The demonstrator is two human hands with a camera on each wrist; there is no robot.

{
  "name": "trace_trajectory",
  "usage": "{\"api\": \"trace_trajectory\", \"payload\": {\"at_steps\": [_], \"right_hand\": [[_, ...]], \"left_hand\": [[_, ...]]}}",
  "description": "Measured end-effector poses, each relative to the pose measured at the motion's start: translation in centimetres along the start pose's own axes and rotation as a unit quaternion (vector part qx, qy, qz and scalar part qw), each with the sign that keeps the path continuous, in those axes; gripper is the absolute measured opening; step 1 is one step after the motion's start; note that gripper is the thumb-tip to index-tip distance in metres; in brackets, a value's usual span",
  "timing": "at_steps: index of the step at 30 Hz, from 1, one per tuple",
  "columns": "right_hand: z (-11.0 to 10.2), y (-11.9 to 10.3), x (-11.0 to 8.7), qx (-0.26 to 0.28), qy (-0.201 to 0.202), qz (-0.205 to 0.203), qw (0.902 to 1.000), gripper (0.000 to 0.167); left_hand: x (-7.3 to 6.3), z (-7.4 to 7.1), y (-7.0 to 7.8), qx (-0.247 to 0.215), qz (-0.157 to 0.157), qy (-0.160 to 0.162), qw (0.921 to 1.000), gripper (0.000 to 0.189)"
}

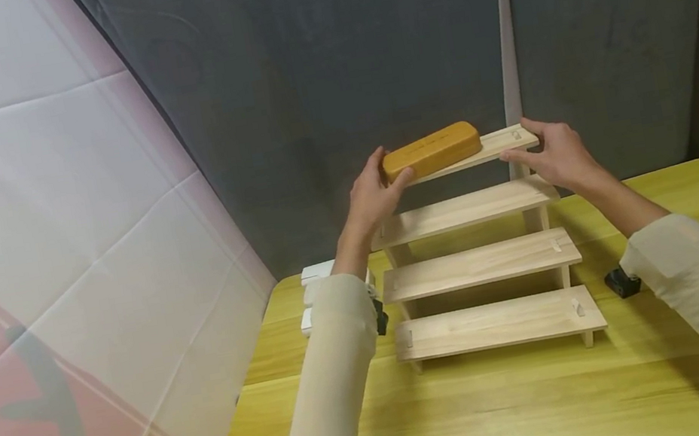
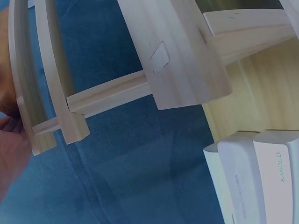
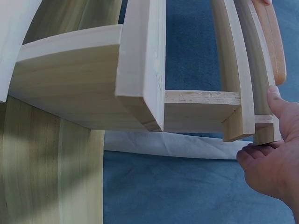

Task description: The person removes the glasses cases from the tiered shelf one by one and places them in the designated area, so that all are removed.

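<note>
A tiered wooden stand [image 1: 480,264] with several stepped shelves stands on the table. Across its top shelf [image 1: 501,142], toward the left end, lies an orange-brown oblong block [image 1: 433,149] with rounded corners. My left hand [image 1: 369,200] grips that shelf's left end, its thumb in front and close against the block, other fingers behind. At the opposite end my right hand [image 1: 560,154] pinches the same shelf, thumb along the front edge. The right wrist view shows the right fingers [image 3: 256,151] curled under the shelf's end. In the left wrist view, much of the left hand is cut off.
White boxes [image 2: 275,172], one lettered, sit left of the stand near the left forearm. The yellow wooden table [image 1: 490,409] extends in front. A dark grey cloth backdrop [image 1: 335,83] hangs behind, and a white printed cloth [image 1: 61,218] at left.
</note>
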State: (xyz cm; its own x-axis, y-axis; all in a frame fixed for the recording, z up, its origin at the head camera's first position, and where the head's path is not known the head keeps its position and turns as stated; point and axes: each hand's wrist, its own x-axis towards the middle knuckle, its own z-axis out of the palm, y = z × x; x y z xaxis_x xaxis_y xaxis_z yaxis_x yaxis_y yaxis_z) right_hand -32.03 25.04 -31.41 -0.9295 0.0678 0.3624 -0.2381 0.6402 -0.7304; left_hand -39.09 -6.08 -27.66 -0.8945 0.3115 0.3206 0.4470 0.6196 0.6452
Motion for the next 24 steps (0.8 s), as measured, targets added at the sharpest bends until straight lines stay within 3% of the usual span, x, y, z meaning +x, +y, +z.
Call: {"api": "trace_trajectory", "payload": {"at_steps": [11, 24], "right_hand": [[0.05, 0.01, 0.00, 0.016, -0.014, 0.005, 0.9998, 0.089], [0.13, -0.10, -0.08, 0.011, -0.011, 0.004, 0.9999, 0.088]], "left_hand": [[0.05, 0.24, -0.24, -0.026, -0.007, 0.015, 0.9995, 0.081], [0.06, 0.37, -0.31, -0.008, -0.013, 0.017, 0.9997, 0.082]]}}
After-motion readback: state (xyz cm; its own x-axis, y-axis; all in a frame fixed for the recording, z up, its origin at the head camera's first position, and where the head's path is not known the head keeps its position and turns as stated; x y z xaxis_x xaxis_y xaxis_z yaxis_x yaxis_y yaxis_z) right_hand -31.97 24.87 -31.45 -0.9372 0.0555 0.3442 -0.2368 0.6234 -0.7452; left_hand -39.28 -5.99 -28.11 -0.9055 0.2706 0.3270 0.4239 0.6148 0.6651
